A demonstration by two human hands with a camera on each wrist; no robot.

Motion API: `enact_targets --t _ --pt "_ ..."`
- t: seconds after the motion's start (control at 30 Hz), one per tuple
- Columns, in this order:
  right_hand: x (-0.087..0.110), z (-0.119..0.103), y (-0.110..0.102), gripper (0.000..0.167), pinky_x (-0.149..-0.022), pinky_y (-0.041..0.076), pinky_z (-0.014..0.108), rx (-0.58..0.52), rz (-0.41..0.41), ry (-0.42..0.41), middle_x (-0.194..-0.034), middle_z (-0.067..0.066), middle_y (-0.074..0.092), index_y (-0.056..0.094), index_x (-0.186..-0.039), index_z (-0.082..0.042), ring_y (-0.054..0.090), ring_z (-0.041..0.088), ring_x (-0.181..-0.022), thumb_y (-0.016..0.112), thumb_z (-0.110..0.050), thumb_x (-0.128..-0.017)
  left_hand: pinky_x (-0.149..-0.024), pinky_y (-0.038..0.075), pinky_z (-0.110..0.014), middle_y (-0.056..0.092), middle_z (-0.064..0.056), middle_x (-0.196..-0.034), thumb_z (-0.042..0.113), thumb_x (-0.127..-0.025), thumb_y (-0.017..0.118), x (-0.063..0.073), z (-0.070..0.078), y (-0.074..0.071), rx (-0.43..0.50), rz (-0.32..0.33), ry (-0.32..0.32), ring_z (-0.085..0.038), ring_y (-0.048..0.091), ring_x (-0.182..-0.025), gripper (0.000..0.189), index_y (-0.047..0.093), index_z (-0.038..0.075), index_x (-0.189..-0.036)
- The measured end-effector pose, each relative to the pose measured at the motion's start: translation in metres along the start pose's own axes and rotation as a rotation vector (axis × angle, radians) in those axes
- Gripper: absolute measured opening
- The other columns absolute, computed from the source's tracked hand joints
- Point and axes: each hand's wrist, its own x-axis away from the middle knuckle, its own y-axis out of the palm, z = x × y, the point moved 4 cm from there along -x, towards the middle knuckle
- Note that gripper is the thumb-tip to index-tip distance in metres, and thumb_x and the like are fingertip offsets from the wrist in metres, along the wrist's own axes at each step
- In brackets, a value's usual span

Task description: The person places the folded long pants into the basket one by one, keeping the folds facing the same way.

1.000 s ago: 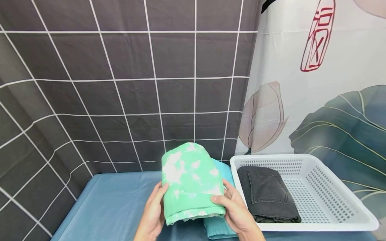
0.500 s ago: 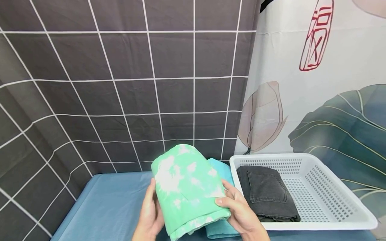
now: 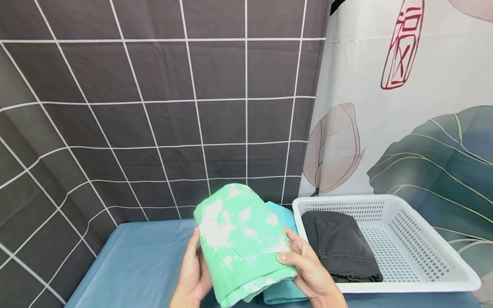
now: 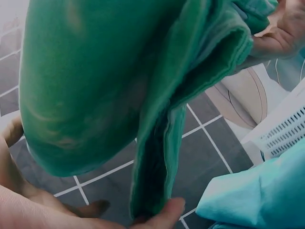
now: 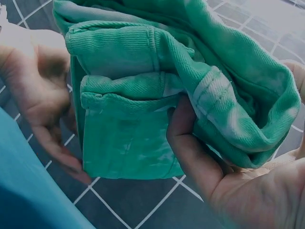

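Folded green-and-white tie-dye pants (image 3: 242,244) are held up in front of me, tilted with the lower edge toward the right. My right hand (image 3: 310,269) grips their lower right side, thumb on the front and fingers underneath. In the right wrist view, a finger reaches between the folded layers, near a belt loop (image 5: 212,88). Along the left edge, my left hand (image 3: 192,269) supports the bundle with fairly straight fingers (image 5: 57,152), its thumb off the front face. Behind the pants, a folded turquoise cloth (image 3: 285,293) is partly hidden; it also shows in the left wrist view.
To the right stands a white perforated basket (image 3: 435,287) with folded black jeans (image 3: 343,248) in its left part. A blue sheet (image 3: 135,265) covers the surface below. Behind hang a dark grid-patterned curtain (image 3: 161,85) and a white printed one (image 3: 358,64).
The pants have turned and shifted left and slightly down. My left thumb has come off their front, and that hand now lies along the left edge. My right hand keeps its grip.
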Motion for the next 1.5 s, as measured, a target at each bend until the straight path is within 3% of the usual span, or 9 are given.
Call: enact_targets --t 0.3,0.67,0.93,1.03,1.17,1.33,1.4,1.5 --pt "0.002 -0.005 -0.003 0.063 -0.083 0.058 0.03 -0.037 -0.104 -0.039 -0.129 0.015 0.06 0.021 -0.156 -0.003 0.071 0.018 -0.097 0.037 0.009 -0.095 -0.097 0.049 -0.024 0.069 0.003 -0.111 0.035 -0.111 0.028 -0.001 0.004 -0.001 0.008 -0.042 0.107 -0.009 0.064 -0.105 0.044 0.067 0.015 -0.114" --pt "0.004 -0.007 -0.008 0.064 -0.082 0.058 0.029 -0.04 -0.127 -0.038 -0.122 0.014 0.066 0.016 -0.157 0.0 0.072 0.016 -0.095 0.033 0.009 -0.096 -0.096 0.051 -0.029 0.066 0.004 -0.115 0.037 -0.112 0.025 0.003 0.01 -0.001 -0.08 -0.054 0.154 -0.011 0.064 -0.107 0.046 0.066 0.021 -0.124" --pt "0.007 -0.013 -0.013 0.059 -0.084 0.057 0.029 -0.048 -0.13 -0.036 -0.121 0.011 0.067 0.028 -0.154 -0.004 0.071 0.016 -0.097 0.031 0.008 -0.097 -0.092 0.052 -0.031 0.064 0.005 -0.116 0.034 -0.112 0.029 0.004 0.011 -0.003 -0.077 0.0 0.126 -0.012 0.065 -0.106 0.043 0.069 0.025 -0.125" --pt "0.008 -0.015 -0.014 0.062 -0.085 0.057 0.028 -0.035 -0.126 -0.029 -0.121 0.011 0.067 0.021 -0.157 -0.002 0.071 0.016 -0.098 0.032 0.008 -0.097 -0.092 0.052 -0.031 0.064 0.002 -0.115 0.034 -0.112 0.029 0.005 0.011 -0.004 -0.078 0.021 0.107 -0.013 0.065 -0.105 0.042 0.068 0.024 -0.124" --pt "0.01 -0.016 -0.017 0.066 -0.085 0.057 0.028 -0.011 -0.088 0.004 -0.116 0.009 0.07 0.007 -0.158 0.004 0.071 0.015 -0.096 0.034 0.006 -0.098 -0.089 0.053 -0.03 0.065 0.002 -0.11 0.037 -0.111 0.03 0.005 0.01 -0.003 -0.107 0.028 0.094 -0.013 0.066 -0.1 0.041 0.067 0.025 -0.123" --pt "0.014 -0.022 -0.022 0.067 -0.087 0.057 0.03 0.1 0.048 0.048 -0.119 0.009 0.068 0.006 -0.157 0.008 0.07 0.016 -0.098 0.04 0.003 -0.099 -0.087 0.054 -0.028 0.064 0.002 -0.108 0.039 -0.109 0.042 0.005 0.007 -0.002 -0.16 0.189 0.072 -0.011 0.066 -0.097 0.029 0.064 0.023 -0.118" --pt "0.015 -0.024 -0.025 0.065 -0.088 0.057 0.031 0.127 0.107 0.061 -0.121 0.008 0.066 0.011 -0.158 0.004 0.07 0.016 -0.1 0.042 0.001 -0.1 -0.088 0.053 -0.029 0.062 0.0 -0.109 0.038 -0.108 0.045 0.005 0.007 -0.003 -0.171 0.252 0.062 -0.011 0.066 -0.098 0.026 0.062 0.022 -0.118" --pt "0.017 -0.025 -0.027 0.057 -0.089 0.056 0.031 0.137 0.181 0.063 -0.125 0.007 0.063 0.027 -0.155 -0.01 0.068 0.016 -0.104 0.045 0.0 -0.102 -0.09 0.053 -0.03 0.062 -0.002 -0.111 0.036 -0.108 0.045 0.004 0.006 -0.004 -0.188 0.275 0.067 -0.014 0.066 -0.1 0.025 0.06 0.02 -0.12"
